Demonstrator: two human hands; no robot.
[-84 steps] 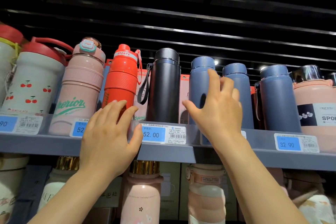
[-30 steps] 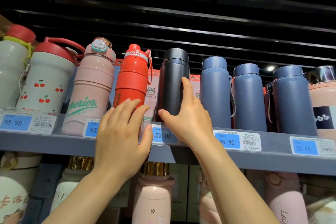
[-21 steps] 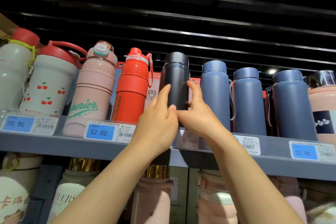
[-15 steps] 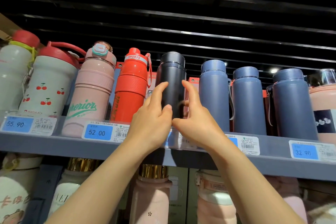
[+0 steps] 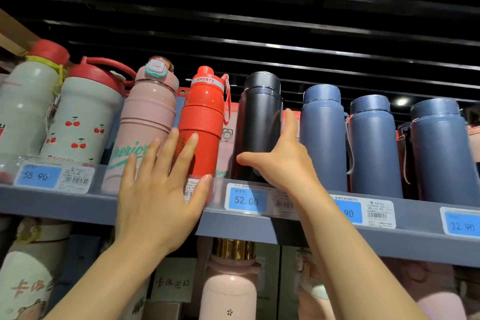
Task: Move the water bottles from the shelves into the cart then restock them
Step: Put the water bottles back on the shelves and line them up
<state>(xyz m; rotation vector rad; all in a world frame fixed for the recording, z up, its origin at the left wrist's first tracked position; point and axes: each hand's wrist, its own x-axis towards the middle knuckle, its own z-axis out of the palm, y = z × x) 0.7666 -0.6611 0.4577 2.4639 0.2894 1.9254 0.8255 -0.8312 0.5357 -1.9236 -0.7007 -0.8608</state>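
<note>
Retail shop aisle, grey shelf (image 5: 259, 226) lined with water bottles (image 5: 324, 138), blue price labels (image 5: 246, 200) with barcodes along its edge

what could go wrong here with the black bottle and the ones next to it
1. The right hand grips the black bottle low on a high shelf; it may tip as it comes out.
2. The blue bottle stands close on its right; the fingers could knock it.
3. The left hand, open before the red bottle, could nudge it.
</note>
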